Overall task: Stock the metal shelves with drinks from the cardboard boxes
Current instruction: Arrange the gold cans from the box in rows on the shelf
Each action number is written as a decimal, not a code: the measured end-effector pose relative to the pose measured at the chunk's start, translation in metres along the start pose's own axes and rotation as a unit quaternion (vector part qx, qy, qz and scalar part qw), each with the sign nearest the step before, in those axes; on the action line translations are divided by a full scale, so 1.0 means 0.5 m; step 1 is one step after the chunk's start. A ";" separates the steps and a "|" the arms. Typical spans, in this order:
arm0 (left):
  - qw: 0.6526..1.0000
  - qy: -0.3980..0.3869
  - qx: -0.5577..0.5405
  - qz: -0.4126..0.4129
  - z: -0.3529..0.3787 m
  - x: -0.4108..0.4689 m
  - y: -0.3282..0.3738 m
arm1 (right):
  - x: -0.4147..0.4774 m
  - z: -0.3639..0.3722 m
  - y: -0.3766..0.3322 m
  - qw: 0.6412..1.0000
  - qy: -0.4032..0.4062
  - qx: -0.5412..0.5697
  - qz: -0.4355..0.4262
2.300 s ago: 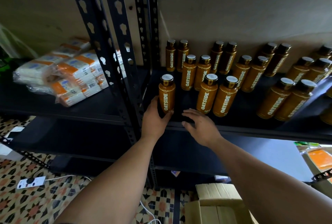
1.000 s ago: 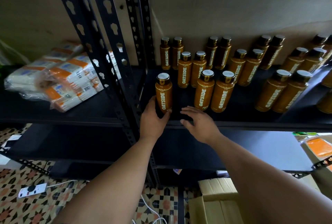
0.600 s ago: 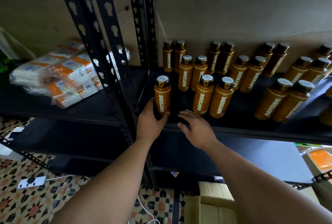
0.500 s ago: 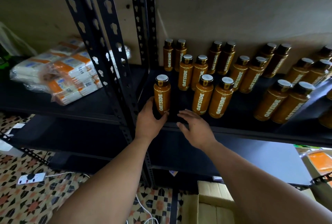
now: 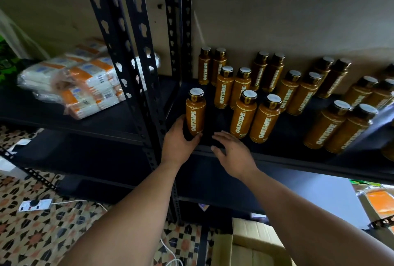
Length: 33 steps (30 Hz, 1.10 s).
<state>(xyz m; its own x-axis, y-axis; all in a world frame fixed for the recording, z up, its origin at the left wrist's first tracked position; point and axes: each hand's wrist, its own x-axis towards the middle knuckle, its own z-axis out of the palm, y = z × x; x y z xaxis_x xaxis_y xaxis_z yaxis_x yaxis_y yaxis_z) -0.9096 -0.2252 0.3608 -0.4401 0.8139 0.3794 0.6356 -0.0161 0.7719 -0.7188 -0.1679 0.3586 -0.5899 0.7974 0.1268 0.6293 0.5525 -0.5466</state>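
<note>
**While your left hand holds the front bottle, your right waits open beside it**

Since the drinks on this metal shelf [image 5: 277, 160] stand two by two from the back wall forward, the lone bottle [image 5: 195, 114] you hold reads as the start of a new pair. It stands upright at the shelf's front left corner, just beside the black upright post [image 5: 147, 95]. A gap separates it from the nearest pair [image 5: 255, 116] on its right.

Your left hand [image 5: 179, 140] grips that bottle low down. The thumb curls under the label and the fingers wrap the far side, probably to steady the base while you square it with the front edge.

Your right hand [image 5: 232, 152] holds nothing. It is palm down with straight, spread fingers over the front edge, right of the bottle and short of the pair. Whether it touches the shelf, you cannot tell from this view. It seems placed to guard the gap or line up the row.

A cardboard box [image 5: 251, 242] sits on the floor below your right arm, presumably your source for the partner bottle. White and orange packets [image 5: 85, 86] lie on the neighbouring shelf, beyond the post.
</note>
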 end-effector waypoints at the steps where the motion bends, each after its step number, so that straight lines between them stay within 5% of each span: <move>1: 1.000 -0.002 0.000 -0.002 0.000 0.000 -0.001 | 0.000 0.001 0.000 1.000 0.003 0.000 -0.001; 27: 0.999 -0.053 -0.002 -0.006 -0.020 0.000 -0.008 | 0.002 -0.018 -0.020 0.999 -0.030 0.012 0.033; 33: 0.996 -0.007 0.006 0.091 -0.071 -0.012 0.057 | 0.006 -0.098 -0.067 0.993 -0.101 0.020 0.059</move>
<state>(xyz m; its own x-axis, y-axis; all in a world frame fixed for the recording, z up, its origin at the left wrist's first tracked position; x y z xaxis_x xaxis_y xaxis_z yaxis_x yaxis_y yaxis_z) -0.9113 -0.2511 0.3987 -0.3077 0.8059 0.5058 0.7120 -0.1576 0.6843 -0.7168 -0.1723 0.4179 -0.6060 0.7883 -0.1063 0.6813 0.4454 -0.5810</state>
